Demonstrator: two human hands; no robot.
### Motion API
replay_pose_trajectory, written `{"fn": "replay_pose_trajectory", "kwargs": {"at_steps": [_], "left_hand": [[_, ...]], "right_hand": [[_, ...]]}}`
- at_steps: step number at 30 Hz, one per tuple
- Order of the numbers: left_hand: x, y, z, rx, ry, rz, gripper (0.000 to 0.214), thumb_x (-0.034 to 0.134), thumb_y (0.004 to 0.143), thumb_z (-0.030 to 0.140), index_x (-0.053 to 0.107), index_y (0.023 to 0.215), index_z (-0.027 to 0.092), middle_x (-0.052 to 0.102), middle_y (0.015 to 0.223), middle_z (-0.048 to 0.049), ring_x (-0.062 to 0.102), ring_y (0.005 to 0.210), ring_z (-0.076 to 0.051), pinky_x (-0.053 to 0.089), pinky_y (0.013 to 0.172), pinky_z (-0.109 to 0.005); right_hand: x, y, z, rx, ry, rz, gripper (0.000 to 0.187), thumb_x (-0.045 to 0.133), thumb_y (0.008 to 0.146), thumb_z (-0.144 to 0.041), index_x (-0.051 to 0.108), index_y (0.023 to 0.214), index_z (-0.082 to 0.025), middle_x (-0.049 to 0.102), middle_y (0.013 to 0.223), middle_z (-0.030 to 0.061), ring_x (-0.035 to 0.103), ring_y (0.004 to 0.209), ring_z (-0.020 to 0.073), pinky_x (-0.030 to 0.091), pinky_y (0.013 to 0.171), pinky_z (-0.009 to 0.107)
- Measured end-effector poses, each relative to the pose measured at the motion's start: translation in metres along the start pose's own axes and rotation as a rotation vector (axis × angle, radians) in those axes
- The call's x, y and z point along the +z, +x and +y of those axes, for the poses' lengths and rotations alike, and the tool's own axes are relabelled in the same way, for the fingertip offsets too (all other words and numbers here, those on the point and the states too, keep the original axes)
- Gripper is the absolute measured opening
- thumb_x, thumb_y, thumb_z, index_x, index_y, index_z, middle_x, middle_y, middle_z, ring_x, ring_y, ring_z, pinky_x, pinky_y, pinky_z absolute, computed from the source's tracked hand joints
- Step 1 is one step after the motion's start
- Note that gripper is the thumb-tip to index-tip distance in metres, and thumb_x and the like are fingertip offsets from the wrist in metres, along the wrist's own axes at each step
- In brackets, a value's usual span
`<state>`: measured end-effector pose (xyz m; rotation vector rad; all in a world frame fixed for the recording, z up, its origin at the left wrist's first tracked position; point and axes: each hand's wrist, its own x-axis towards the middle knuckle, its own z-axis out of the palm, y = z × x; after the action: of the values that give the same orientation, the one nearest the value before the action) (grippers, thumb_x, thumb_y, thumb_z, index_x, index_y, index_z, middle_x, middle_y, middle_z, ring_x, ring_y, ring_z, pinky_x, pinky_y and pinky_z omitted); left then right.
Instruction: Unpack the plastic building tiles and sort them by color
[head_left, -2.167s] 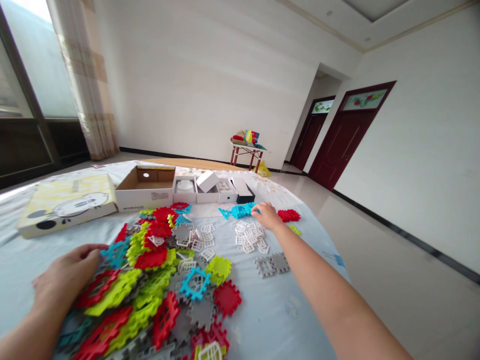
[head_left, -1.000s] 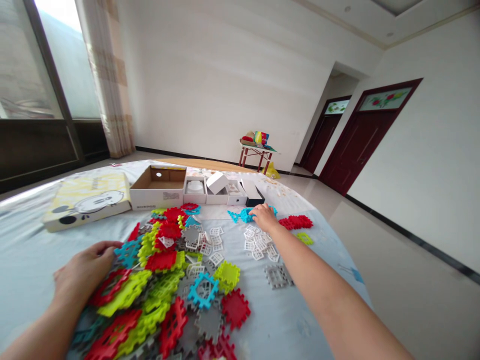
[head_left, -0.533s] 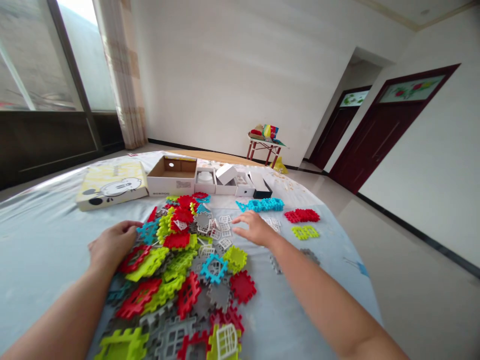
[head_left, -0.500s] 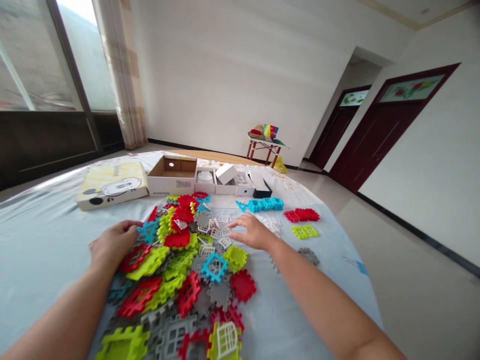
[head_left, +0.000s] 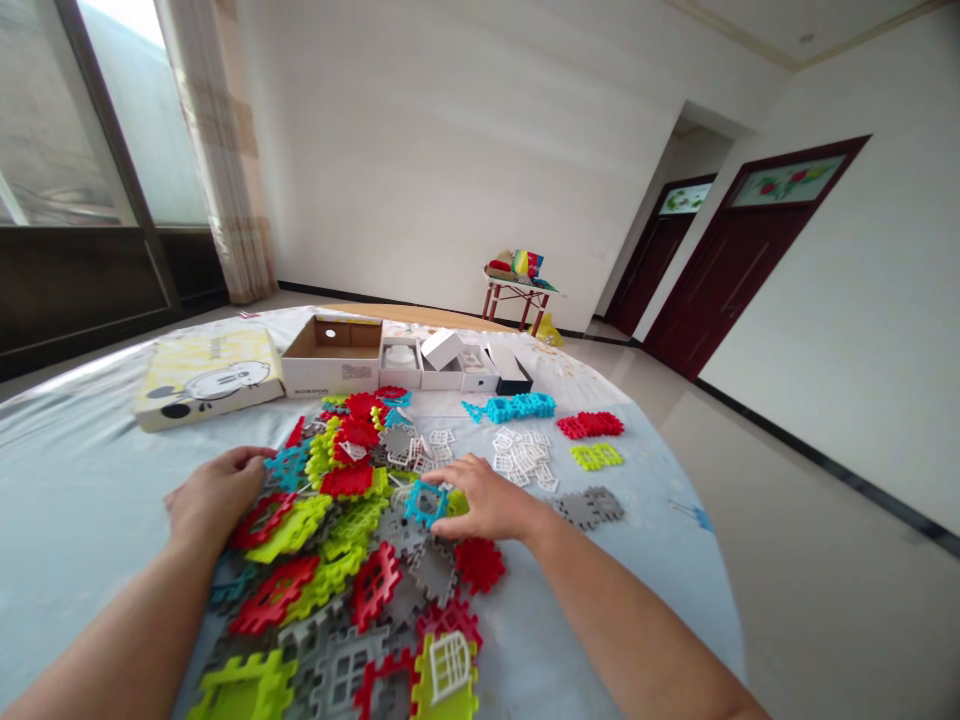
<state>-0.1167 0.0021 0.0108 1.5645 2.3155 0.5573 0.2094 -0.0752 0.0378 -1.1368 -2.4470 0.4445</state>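
Observation:
A heap of interlocking plastic building pieces in red, lime, blue and grey spreads across the cloth before me. My right hand [head_left: 487, 500] has its thumb and fingers around a blue square frame piece [head_left: 410, 507] on the heap's right side. Under that hand a lime piece [head_left: 456, 503] partly shows. At the heap's left edge, my left hand [head_left: 217, 495] has its fingers bent together against a blue piece [head_left: 289, 467]; the fingertips are partly hidden. A red gear-edged piece [head_left: 480, 566] lies just below my right hand.
Right of the heap lie sorted groups: white window lattices [head_left: 521, 455], blue pieces [head_left: 521, 407], red pieces [head_left: 590, 425], lime pieces [head_left: 597, 457] and grey pieces [head_left: 592, 508]. Behind stand a cartoon-printed box lid [head_left: 214, 375], an open carton [head_left: 334, 375] and small white boxes [head_left: 442, 376].
My right hand has come down and towards me from the white lattices to the blue frame piece, and its fingers have closed around it. My left hand stays by the same blue piece.

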Motion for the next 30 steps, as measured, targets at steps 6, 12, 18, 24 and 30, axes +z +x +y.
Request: {"fn": "replay_pose_trajectory", "kwargs": {"at_steps": [6,12,18,24,30], "left_hand": [[0.002,0.005,-0.003,0.003,0.011,-0.002,0.046,0.037,0.074,0.039,0.063,0.109,0.025,0.069,0.093,-0.0087,0.058,0.094,-0.031,0.038,0.086,-0.046],[0.002,0.007,-0.004,-0.016,0.004,-0.021,0.047,0.035,0.073,0.040,0.062,0.109,0.026,0.067,0.097,-0.0084,0.057,0.098,-0.032,0.037,0.087,-0.045],[0.005,0.009,-0.006,-0.021,0.014,-0.010,0.045,0.034,0.074,0.040,0.064,0.105,0.027,0.068,0.097,-0.0069,0.058,0.097,-0.031,0.038,0.086,-0.045],[0.003,0.005,-0.005,-0.003,-0.003,0.007,0.045,0.036,0.073,0.040,0.064,0.105,0.025,0.069,0.092,-0.0070,0.058,0.096,-0.031,0.037,0.088,-0.046],[-0.002,-0.003,0.003,-0.012,0.003,-0.017,0.046,0.035,0.075,0.038,0.062,0.109,0.024,0.068,0.094,-0.0082,0.057,0.097,-0.029,0.036,0.088,-0.043]], "right_hand": [[-0.010,0.003,0.030,0.108,-0.021,0.172,0.053,0.070,0.066,-0.033,0.056,0.116,-0.022,0.061,0.110,0.0064,0.055,0.098,0.0197,0.040,0.088,0.034],[-0.040,0.010,0.104,0.495,-0.168,0.443,0.044,0.065,0.070,-0.034,0.057,0.112,-0.020,0.062,0.108,0.0081,0.057,0.098,0.0211,0.043,0.085,0.034],[-0.068,0.021,0.153,0.829,-0.460,0.406,0.042,0.058,0.074,-0.041,0.057,0.112,-0.022,0.062,0.107,0.0084,0.055,0.102,0.0228,0.041,0.083,0.032],[-0.067,0.027,0.156,0.868,-0.481,0.466,0.045,0.055,0.076,-0.042,0.055,0.116,-0.021,0.059,0.112,0.0109,0.051,0.107,0.0255,0.040,0.085,0.036],[-0.038,0.016,0.109,0.463,-0.138,0.365,0.029,0.057,0.077,-0.029,0.062,0.103,-0.018,0.064,0.101,0.0066,0.059,0.088,0.0164,0.044,0.081,0.029]]}}
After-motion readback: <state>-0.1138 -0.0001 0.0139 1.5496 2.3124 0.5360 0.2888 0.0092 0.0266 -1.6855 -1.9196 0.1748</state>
